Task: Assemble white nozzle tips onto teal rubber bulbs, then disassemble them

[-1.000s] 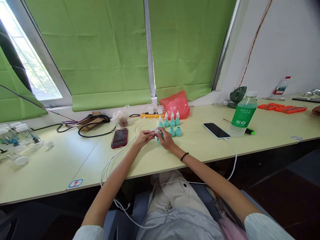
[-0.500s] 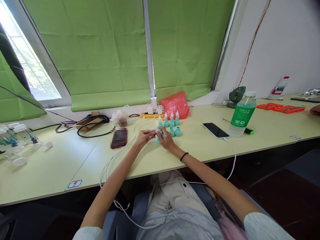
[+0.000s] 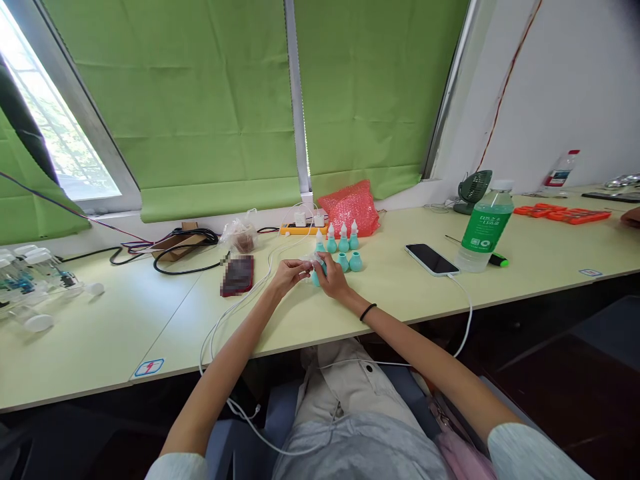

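My left hand (image 3: 290, 277) and my right hand (image 3: 333, 279) meet just above the table, fingers pinched together on a small translucent plastic piece (image 3: 311, 259). Its exact shape is mostly covered by the fingers. Behind them stands a row of teal squeeze bulbs (image 3: 332, 245) with pointed clear tips. Two teal bulbs (image 3: 355, 262) without tips, their necks open, sit just right of my right hand. Another teal bulb (image 3: 315, 279) shows partly beneath my fingers; I cannot tell whether it is held or resting on the table.
A red bubble-wrap bag (image 3: 350, 210) and a power strip (image 3: 303, 230) lie at the back. White cables (image 3: 235, 308) run left of my hands, near a dark phone (image 3: 237, 275). To the right are a white phone (image 3: 431, 260), a green-labelled bottle (image 3: 484, 230) and a screwdriver (image 3: 497, 261).
My hands stay together at nearly the same spot, with only slight finger movement around the translucent piece. The bulbs have not moved.
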`<state>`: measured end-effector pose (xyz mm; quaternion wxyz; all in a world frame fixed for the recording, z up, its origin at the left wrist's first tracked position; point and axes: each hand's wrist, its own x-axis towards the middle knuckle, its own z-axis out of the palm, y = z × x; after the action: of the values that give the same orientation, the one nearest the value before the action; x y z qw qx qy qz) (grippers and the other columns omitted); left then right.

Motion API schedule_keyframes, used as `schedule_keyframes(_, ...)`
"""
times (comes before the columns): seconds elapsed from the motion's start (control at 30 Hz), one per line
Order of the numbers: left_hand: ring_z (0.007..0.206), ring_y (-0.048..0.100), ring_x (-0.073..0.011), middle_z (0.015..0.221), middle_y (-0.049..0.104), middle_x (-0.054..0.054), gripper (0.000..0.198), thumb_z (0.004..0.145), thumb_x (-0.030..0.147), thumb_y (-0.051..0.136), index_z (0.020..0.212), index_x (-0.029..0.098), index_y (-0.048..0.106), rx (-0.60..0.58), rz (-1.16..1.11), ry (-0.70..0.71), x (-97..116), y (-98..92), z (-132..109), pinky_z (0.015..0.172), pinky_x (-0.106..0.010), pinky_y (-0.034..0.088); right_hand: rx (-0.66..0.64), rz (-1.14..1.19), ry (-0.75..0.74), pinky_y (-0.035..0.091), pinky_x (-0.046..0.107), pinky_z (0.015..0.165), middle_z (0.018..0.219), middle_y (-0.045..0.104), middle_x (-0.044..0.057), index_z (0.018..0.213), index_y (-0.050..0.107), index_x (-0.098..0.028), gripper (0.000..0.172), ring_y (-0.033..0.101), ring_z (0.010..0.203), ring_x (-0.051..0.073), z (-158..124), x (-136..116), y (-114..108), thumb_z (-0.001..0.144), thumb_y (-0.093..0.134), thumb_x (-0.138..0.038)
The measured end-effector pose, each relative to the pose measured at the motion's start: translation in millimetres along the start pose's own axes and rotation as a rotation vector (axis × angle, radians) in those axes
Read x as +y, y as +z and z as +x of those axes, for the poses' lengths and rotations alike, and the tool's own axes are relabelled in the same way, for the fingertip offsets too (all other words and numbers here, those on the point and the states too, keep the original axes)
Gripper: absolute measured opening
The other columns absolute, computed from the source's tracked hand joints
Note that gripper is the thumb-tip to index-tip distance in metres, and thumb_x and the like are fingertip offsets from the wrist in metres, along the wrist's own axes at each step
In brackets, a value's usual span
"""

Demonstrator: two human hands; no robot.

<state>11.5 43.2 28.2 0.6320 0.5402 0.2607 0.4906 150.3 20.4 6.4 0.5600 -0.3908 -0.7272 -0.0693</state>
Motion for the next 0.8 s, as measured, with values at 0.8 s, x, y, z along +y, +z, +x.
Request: schedule_keyframes(0.8,0.05,0.048,-0.0083,0.056,0.057,-0.002,0.017,0.056,0.026,0.069,0.061,0.01,0.065,0.013,0.204,0.111,7.6,5.0,-6.8,0.053,-0.024,0.039,0.015,-0.092,0.002,0.043,0.027,0.056,0.082,0.062,0.009,0.099,0.045,-0.015,0.03,0.059,0.068,0.019,-0.3,1.1,1.3,0.085,0.031,-0.038)
